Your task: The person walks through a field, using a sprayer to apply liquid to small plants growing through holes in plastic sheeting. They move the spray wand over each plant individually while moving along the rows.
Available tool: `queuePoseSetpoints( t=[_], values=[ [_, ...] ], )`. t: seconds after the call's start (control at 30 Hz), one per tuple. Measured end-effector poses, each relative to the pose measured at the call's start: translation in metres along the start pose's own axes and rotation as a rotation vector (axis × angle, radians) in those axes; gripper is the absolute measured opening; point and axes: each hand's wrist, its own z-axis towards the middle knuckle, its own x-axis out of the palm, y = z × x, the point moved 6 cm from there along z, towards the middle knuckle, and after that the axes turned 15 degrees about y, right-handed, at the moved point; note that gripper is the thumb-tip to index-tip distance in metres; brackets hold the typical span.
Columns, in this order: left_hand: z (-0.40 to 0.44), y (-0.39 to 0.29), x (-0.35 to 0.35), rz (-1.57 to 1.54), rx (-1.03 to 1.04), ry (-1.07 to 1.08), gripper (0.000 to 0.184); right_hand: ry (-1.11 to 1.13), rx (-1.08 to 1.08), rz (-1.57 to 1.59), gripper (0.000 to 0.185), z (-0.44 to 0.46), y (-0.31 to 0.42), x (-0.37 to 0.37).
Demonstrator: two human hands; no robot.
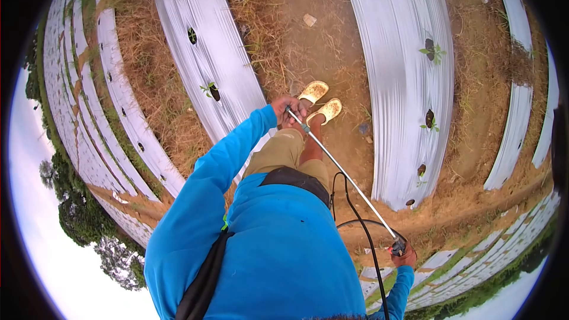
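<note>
My left hand point(285, 110) is at the far end of a sprayer wand point(348, 176), its fingers closed around the dark nozzle point(290, 109). The wand is a thin metal tube that slants down to the right across the front of my body. At its other end my right hand point(405, 256) is wrapped round the dark handle point(398, 246), which has a bit of red on it. A black hose point(364, 231) loops near the handle and past my right side. Partly hidden by my hand are the nozzle's tip and some of my left fingers.
Yellowish clogs point(331, 110) on my feet stand on a dirt path point(314, 41). Raised beds under silvery plastic mulch run on the left point(204, 41) and right point(397, 83). Small seedlings point(435, 53) grow from holes in the plastic. A dark strap point(204, 278) crosses my blue shirt.
</note>
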Motion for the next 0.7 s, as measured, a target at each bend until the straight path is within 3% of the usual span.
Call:
queuePoseSetpoints(
  t=[0.1, 0.57, 0.63, 0.7],
  values=[
    [-0.002, -0.003, 0.008, -0.004, 0.045, -0.097, 0.026, 0.021, 0.019, 0.000, 0.029, -0.001, 0.005, -0.008],
    [0.003, -0.003, 0.003, -0.021, 0.057, -0.161, 0.023, 0.032, -0.004, -0.027, 0.030, 0.014, -0.010, -0.001],
    [0.004, -0.003, 0.005, -0.017, 0.035, -0.162, 0.023, 0.092, 0.039, -0.095, 0.047, 0.014, -0.020, 0.005],
    [0.004, -0.006, 0.012, -0.036, 0.031, -0.191, 0.023, 0.086, 0.033, -0.095, 0.049, 0.014, -0.019, 0.003]
  ],
)
